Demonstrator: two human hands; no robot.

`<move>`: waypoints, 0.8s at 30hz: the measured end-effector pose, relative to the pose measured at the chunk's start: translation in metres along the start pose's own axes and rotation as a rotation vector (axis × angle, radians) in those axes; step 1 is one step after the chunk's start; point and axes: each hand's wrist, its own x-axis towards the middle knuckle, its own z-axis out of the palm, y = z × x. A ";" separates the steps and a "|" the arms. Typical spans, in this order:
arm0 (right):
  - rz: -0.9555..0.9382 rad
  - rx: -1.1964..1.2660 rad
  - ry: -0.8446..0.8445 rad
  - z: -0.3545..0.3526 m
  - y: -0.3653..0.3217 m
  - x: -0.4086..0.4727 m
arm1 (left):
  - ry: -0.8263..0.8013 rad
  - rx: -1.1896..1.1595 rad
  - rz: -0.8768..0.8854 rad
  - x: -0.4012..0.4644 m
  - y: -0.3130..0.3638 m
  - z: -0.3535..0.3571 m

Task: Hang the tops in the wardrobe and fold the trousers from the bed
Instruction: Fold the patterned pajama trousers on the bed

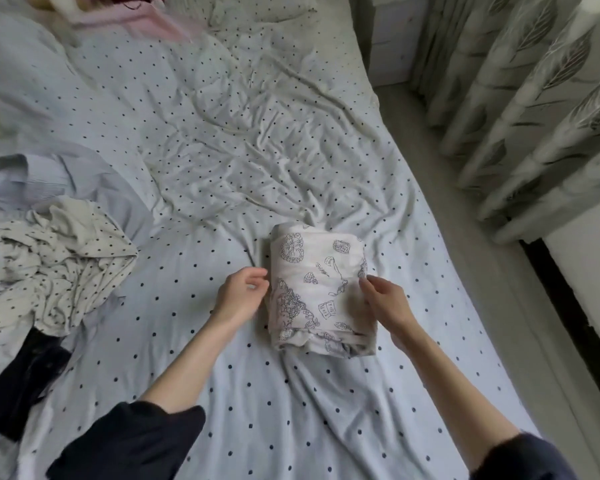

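A pair of white trousers [317,271] with dark line drawings lies folded into a compact rectangle on the polka-dot bed sheet [222,150]. My left hand [241,294] hovers at the bundle's left edge with its fingers loosely curled and nothing in them. At the right edge, my right hand [387,299] touches the fabric with its fingertips. A crumpled cream dotted garment [52,265] lies at the left. Beside it sits a pale grey-blue garment [49,181].
A dark garment [21,382] lies at the bed's lower left edge. Pink and red clothes [142,19] sit at the far top of the bed. Leaf-patterned curtains [520,109] hang along the right, beyond a narrow strip of floor.
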 end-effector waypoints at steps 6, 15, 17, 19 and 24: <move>0.291 0.197 -0.022 -0.011 0.004 0.022 | -0.187 -0.467 -0.345 0.041 -0.010 -0.009; 0.459 0.215 -0.159 -0.016 0.013 0.037 | -0.443 -0.493 -0.451 0.066 -0.009 0.007; 0.455 0.223 -0.145 -0.014 0.014 0.036 | -0.467 -0.517 -0.429 0.065 -0.011 0.007; 0.437 0.237 -0.128 -0.014 0.014 0.032 | -0.498 -0.526 -0.400 0.063 -0.011 0.005; 0.354 0.226 -0.063 -0.029 0.012 -0.002 | -0.541 -0.511 -0.271 0.040 -0.008 0.002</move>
